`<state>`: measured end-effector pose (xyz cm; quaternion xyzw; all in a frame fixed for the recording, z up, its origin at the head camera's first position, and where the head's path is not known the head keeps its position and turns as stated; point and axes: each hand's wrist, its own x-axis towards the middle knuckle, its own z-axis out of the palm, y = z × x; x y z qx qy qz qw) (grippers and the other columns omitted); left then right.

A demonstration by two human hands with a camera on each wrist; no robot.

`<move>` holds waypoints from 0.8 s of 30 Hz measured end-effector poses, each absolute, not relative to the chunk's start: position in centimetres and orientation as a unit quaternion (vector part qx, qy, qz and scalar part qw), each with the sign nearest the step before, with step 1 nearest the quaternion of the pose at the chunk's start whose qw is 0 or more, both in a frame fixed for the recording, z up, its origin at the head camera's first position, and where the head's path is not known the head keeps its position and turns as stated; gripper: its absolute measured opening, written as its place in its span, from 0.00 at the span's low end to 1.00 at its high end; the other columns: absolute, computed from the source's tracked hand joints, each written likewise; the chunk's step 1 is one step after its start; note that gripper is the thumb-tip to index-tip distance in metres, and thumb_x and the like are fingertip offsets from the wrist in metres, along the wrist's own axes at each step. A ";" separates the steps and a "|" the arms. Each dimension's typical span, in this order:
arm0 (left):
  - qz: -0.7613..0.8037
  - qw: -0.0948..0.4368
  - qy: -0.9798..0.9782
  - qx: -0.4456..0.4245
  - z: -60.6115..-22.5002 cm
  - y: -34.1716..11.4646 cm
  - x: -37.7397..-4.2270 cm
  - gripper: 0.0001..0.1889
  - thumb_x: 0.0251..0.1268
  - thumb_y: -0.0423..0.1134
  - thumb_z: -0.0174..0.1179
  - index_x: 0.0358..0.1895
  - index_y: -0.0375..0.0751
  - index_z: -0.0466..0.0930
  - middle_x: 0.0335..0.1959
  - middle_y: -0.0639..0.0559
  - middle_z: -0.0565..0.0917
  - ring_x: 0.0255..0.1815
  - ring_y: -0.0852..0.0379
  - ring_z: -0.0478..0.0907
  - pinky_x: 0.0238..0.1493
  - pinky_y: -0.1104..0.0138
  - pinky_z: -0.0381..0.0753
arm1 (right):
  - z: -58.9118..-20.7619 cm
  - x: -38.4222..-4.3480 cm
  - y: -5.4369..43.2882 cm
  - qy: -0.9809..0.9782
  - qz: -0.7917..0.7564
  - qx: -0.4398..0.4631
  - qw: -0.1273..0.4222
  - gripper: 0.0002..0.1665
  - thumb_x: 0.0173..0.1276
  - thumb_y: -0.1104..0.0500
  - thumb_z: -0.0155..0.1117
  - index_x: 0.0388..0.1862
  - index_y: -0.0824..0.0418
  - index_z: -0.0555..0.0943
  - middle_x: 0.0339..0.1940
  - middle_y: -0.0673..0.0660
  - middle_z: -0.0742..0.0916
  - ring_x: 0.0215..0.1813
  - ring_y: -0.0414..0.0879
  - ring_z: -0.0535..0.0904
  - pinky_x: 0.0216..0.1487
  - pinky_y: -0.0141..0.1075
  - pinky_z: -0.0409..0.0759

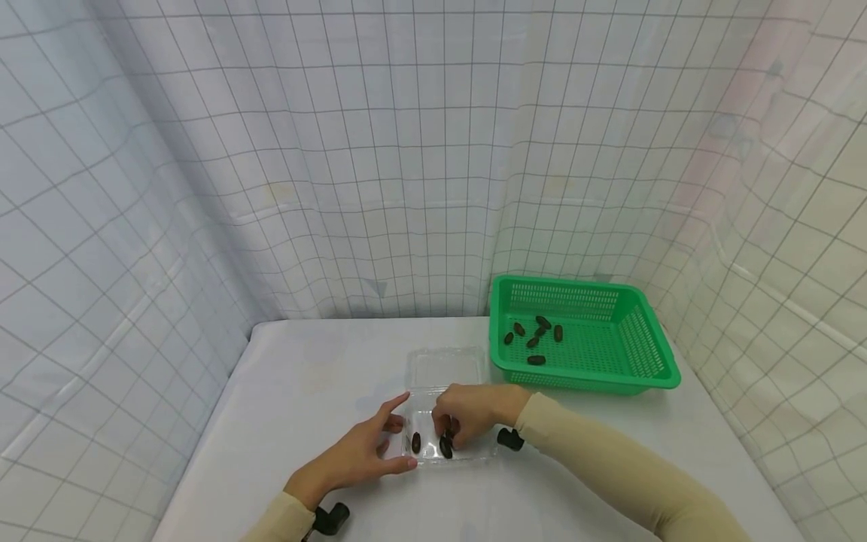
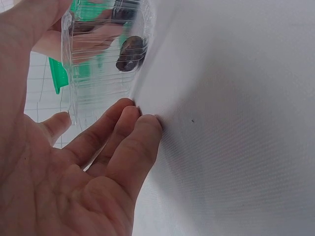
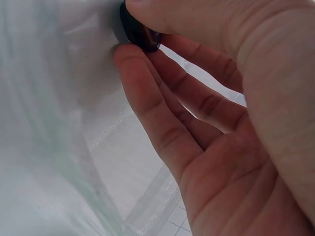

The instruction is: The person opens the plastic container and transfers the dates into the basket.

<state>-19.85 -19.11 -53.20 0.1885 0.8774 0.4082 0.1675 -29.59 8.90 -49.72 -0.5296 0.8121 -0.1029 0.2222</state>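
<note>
A clear plastic clamshell box sits on the white table with its lid folded back. Inside it, a dark brown date lies near the left wall. My right hand reaches down into the box and pinches a dark, glossy date between thumb and fingers. Close to those fingertips another dark date shape shows, partly overlapped. My left hand is at the box's left side, fingers spread loosely and thumb near the front corner; the left wrist view shows its fingertips against the table beside the box.
A green plastic basket stands at the back right, with several dates in its left half. White grid-patterned curtains enclose the table at the back and sides.
</note>
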 end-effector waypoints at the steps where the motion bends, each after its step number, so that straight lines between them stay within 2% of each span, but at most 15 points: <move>1: 0.409 0.167 0.877 0.189 -53.2 -19.1 -19.9 0.60 0.75 0.60 0.81 0.98 0.52 0.50 0.76 0.41 0.85 0.79 0.42 0.83 0.77 0.45 0.89 | -49.7 -29.6 8.9 0.812 -0.101 -0.531 0.220 0.10 0.72 0.64 0.85 0.48 0.55 0.95 0.40 0.45 0.93 0.40 0.30 0.84 0.45 0.19 0.82; 12: 0.406 0.166 0.878 0.189 -53.1 -19.0 -19.8 0.59 0.75 0.59 0.81 0.98 0.52 0.51 0.76 0.42 0.85 0.79 0.43 0.84 0.76 0.46 0.90 | -49.6 -29.2 8.8 0.824 -0.108 -0.510 0.223 0.09 0.73 0.64 0.84 0.49 0.55 0.95 0.43 0.46 0.92 0.41 0.32 0.88 0.46 0.18 0.83; 24: 0.411 0.173 0.877 0.182 -53.0 -18.9 -19.6 0.59 0.76 0.58 0.80 0.98 0.51 0.50 0.77 0.40 0.85 0.79 0.42 0.84 0.77 0.44 0.89 | -48.7 -29.0 9.4 0.816 -0.158 -0.514 0.212 0.16 0.73 0.69 0.80 0.57 0.59 0.94 0.49 0.51 0.89 0.42 0.28 0.86 0.50 0.19 0.85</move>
